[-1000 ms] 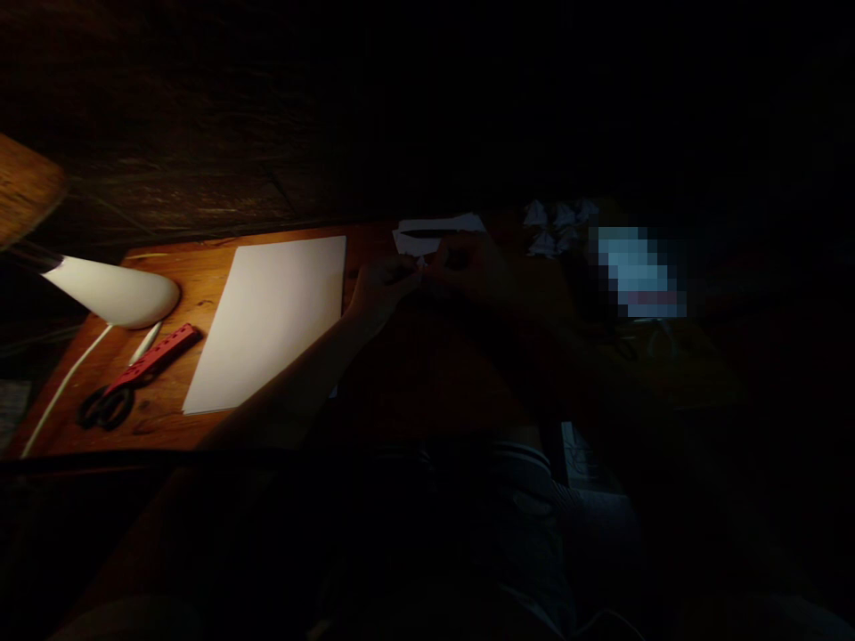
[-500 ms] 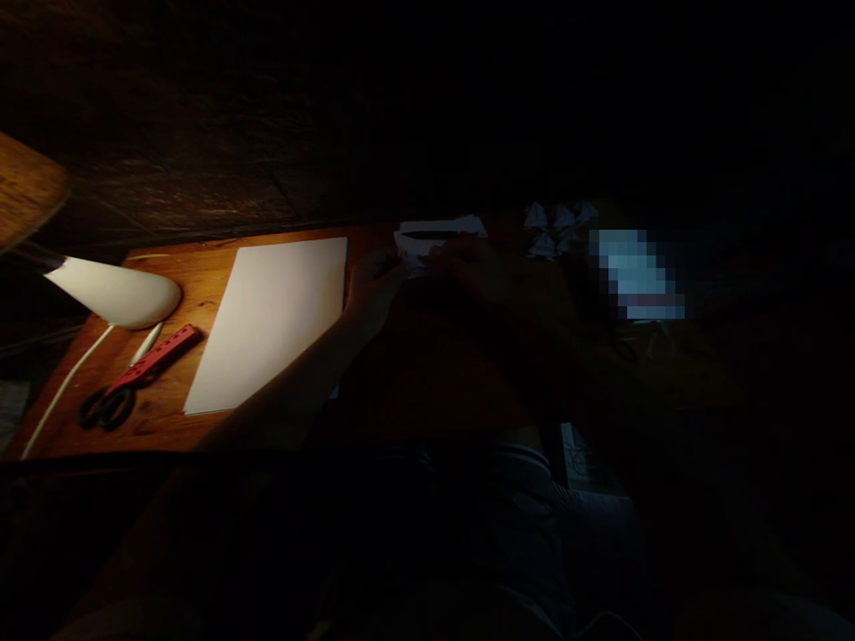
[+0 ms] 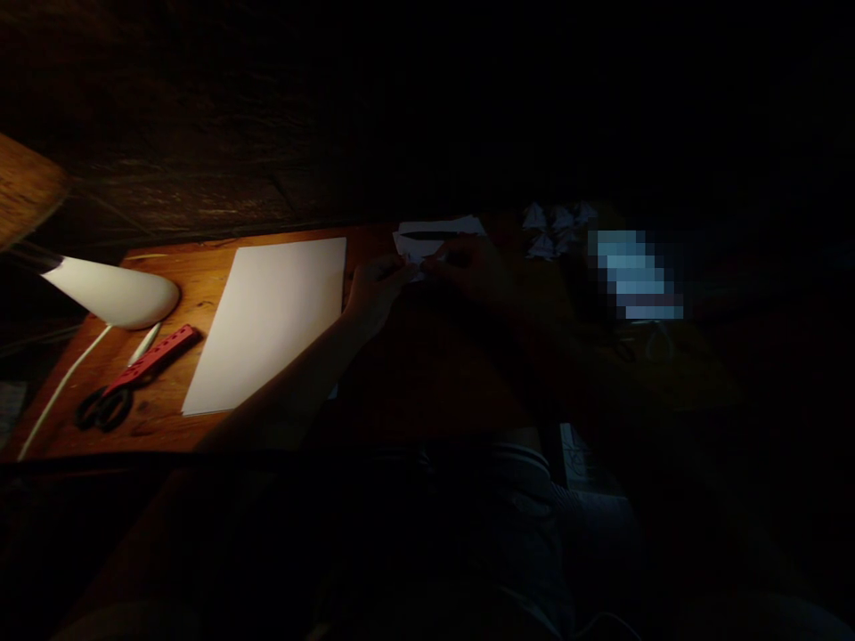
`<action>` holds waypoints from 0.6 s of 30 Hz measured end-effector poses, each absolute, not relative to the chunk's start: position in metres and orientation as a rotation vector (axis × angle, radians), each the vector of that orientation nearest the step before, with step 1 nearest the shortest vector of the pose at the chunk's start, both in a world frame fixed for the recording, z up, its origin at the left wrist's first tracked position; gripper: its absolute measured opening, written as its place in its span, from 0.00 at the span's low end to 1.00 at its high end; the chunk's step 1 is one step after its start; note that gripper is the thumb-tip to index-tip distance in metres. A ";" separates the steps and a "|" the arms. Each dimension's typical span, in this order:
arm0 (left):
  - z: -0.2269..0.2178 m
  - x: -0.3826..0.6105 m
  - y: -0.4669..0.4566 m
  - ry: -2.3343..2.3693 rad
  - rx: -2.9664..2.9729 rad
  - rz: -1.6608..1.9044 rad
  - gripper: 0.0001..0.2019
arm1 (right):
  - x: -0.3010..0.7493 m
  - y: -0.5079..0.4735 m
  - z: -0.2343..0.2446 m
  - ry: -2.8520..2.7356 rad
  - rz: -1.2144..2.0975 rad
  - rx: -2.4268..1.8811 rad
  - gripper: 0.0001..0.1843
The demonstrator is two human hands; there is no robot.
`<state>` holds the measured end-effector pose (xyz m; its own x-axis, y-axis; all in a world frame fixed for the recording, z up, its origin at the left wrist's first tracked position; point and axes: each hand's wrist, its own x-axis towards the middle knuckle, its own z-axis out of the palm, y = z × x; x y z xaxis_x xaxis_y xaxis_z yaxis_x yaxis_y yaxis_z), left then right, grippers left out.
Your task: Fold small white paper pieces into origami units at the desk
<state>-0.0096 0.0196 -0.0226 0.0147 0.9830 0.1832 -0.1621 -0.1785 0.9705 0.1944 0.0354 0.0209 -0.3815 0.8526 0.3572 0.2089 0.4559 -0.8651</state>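
Observation:
In dim light near the far edge of the desk, my left hand [image 3: 375, 287] and my right hand [image 3: 479, 271] meet over a small piece of white paper [image 3: 417, 271]. Fingers of both hands are closed on it, fingertips close together; its exact shape is too dark to make out. Just behind my hands lie some white paper slips [image 3: 471, 226], with a dark pen-like object [image 3: 434, 236] across them. Several small folded white papers [image 3: 542, 244] sit right of my right hand. Beside my left forearm rests a stack of white paper [image 3: 273, 312].
On the left stand a white lamp [image 3: 120, 294] with its cord [image 3: 63, 383] and black-handled scissors in a red perforated cover [image 3: 157, 354], a white stick-like thing [image 3: 144, 345] next to them. A pixelated bright rectangle [image 3: 638, 271] is at the right. Behind the wooden desk [image 3: 166, 432] rises a dark wall.
My hands have shifted slightly on the small paper, and the fingertips are closer together. Less of the paper shows between them. The things on the desk stay put.

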 end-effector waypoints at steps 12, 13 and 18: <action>-0.020 -0.009 0.017 0.992 1.289 1.439 0.17 | 0.193 0.035 0.020 -1.928 0.889 -0.935 0.22; -0.020 -0.009 0.017 0.987 1.283 1.441 0.18 | 0.193 0.035 0.020 -1.929 0.896 -0.928 0.22; -0.015 -0.009 0.015 0.956 1.238 1.429 0.20 | 0.191 0.034 0.020 -1.913 0.900 -0.915 0.23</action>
<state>-0.0093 0.0147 -0.0146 -0.0015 0.9768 0.2140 -0.1745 -0.2110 0.9618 0.1912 0.0343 0.0204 -0.4055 0.8410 0.3581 0.2600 0.4817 -0.8369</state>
